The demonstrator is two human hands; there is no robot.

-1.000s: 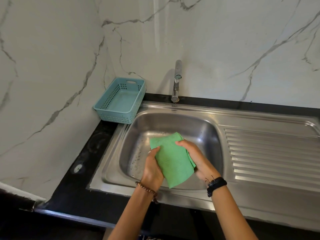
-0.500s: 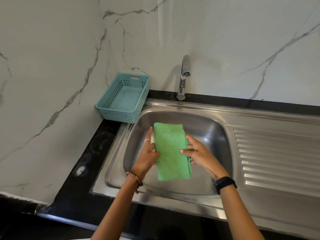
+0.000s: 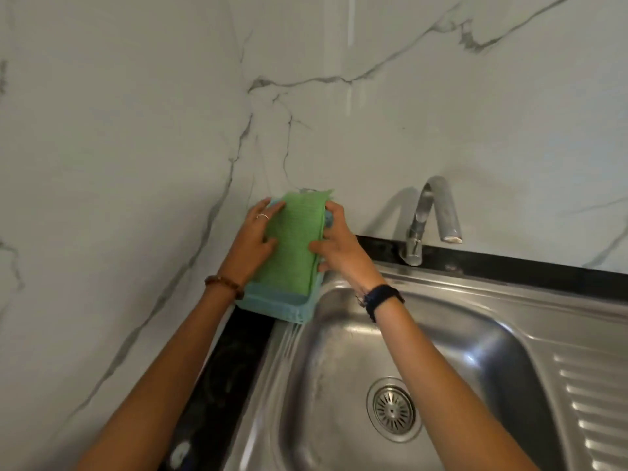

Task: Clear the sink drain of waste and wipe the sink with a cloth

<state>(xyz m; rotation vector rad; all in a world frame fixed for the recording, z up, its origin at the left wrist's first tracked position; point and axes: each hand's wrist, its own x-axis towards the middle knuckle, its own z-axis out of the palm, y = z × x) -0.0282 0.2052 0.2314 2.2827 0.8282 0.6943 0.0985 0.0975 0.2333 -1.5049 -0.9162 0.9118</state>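
Observation:
A folded green cloth point(image 3: 295, 239) lies lengthwise over the light blue plastic basket point(image 3: 276, 303) in the corner left of the sink. My left hand point(image 3: 254, 240) holds the cloth's left edge, thumb on top. On the opposite edge my right hand point(image 3: 341, 248) grips the cloth with its thumb on top and fingers curled round the side. The steel sink basin point(image 3: 334, 355) is below my right forearm. Its round drain strainer point(image 3: 394, 408) shows no waste on it.
A chrome faucet point(image 3: 423, 223) stands behind the basin on the black counter strip point(image 3: 509, 266). The ribbed drainboard point(image 3: 591, 396) runs off to the right. Marble-patterned walls point(image 3: 136, 130) close in the left and back.
Both hands carried the folded cloth up out of the basin and left, onto the blue basket. The camera moved closer, and the drain now shows.

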